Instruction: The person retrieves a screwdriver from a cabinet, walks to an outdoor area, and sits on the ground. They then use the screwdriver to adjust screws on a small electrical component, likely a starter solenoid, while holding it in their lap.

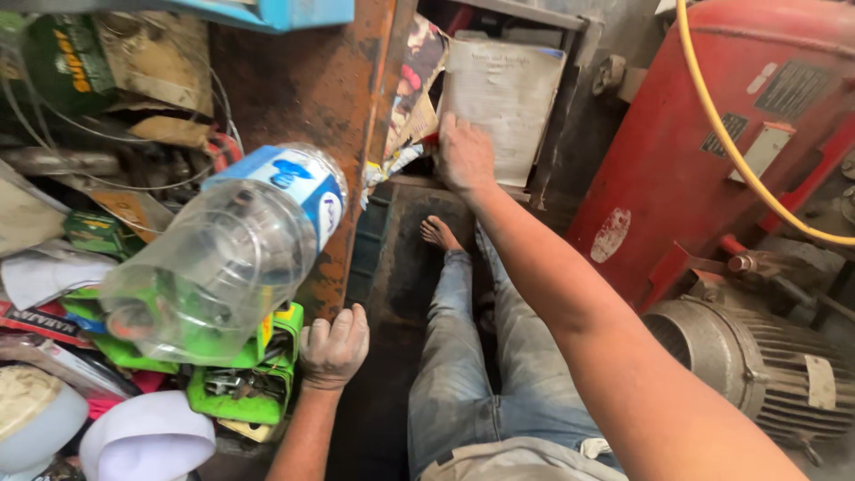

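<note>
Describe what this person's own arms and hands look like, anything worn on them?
Both forearms are bare, with no sleeves showing. The left hand is dusted with pale grey grime over the fingers and knuckles. The right hand looks dirty too, though less so. No gloves, watch or rings show on either.

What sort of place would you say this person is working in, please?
Probably a small repair workshop or garage. A large red metal tank with a grey ribbed electric motor stands beside a rusty orange metal shelf, which is cluttered with boxes and a clear plastic jar.
</note>
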